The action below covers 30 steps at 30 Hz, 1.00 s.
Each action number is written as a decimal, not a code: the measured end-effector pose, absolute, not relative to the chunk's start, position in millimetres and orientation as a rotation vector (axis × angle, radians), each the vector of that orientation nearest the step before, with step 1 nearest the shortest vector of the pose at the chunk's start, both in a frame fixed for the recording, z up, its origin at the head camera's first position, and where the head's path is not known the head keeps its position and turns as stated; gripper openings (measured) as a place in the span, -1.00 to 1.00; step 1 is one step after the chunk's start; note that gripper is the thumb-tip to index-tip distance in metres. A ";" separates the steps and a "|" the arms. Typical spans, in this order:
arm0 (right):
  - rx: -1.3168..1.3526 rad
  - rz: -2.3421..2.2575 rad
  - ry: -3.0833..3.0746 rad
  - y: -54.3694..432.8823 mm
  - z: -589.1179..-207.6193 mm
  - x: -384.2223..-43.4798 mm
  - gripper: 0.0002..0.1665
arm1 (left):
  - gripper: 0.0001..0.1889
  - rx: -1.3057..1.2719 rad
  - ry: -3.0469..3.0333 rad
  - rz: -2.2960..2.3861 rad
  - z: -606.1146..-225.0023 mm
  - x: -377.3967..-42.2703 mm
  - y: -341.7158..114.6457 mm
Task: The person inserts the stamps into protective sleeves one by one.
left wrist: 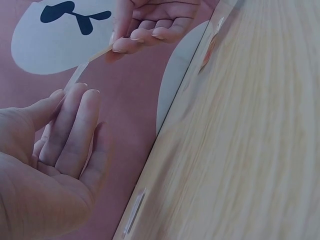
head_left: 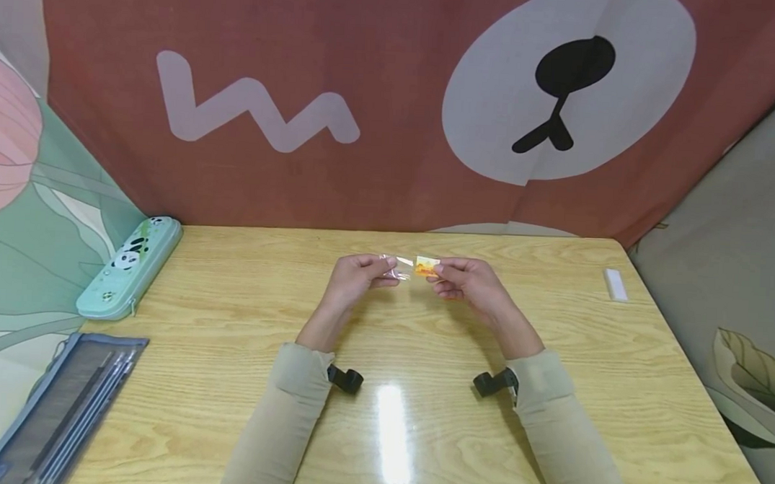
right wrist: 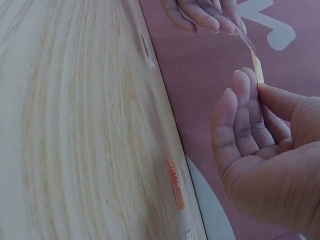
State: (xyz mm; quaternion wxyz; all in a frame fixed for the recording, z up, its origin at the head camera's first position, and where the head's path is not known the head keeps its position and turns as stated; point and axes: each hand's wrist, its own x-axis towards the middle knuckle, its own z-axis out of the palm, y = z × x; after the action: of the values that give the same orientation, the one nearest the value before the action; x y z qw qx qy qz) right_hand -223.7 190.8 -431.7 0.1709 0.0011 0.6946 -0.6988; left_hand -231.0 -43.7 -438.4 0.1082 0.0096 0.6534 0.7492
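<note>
Over the far middle of the table, my left hand (head_left: 355, 278) pinches a small clear plastic piece (head_left: 402, 267) between thumb and fingertips. Opposite it, my right hand (head_left: 473, 283) pinches a small yellow-and-orange printed piece (head_left: 426, 266), its other fingers loosely bent. The two pieces meet edge to edge in the wrist views, and their inner ends lie close together in the head view. On the table below, an orange piece with red print (right wrist: 175, 182) lies by the far edge, mostly hidden by my right hand in the head view. Another clear piece (left wrist: 134, 212) lies farther left along that edge.
A white block (head_left: 616, 285) lies at the far right of the table (head_left: 614, 396). Along the left side are a mint panda pencil case (head_left: 129, 268) and a blue-edged zip pouch (head_left: 62, 408) with long thin items inside. A printed red cloth (head_left: 390, 184) hangs behind the table.
</note>
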 end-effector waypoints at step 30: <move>-0.050 -1.991 1.998 184.9 -431.0 -222.2 -0.76 | -0.59 0.034 1.958 2.232 -438.7 -229.3 -41.1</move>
State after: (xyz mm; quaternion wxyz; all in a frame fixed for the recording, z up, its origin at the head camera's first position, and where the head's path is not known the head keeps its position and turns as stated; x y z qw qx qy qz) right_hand -222.2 184.9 -431.0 0.1595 -0.0176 0.6992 -0.6967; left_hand -229.3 -41.1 -438.7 0.0858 0.0115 0.6570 0.7489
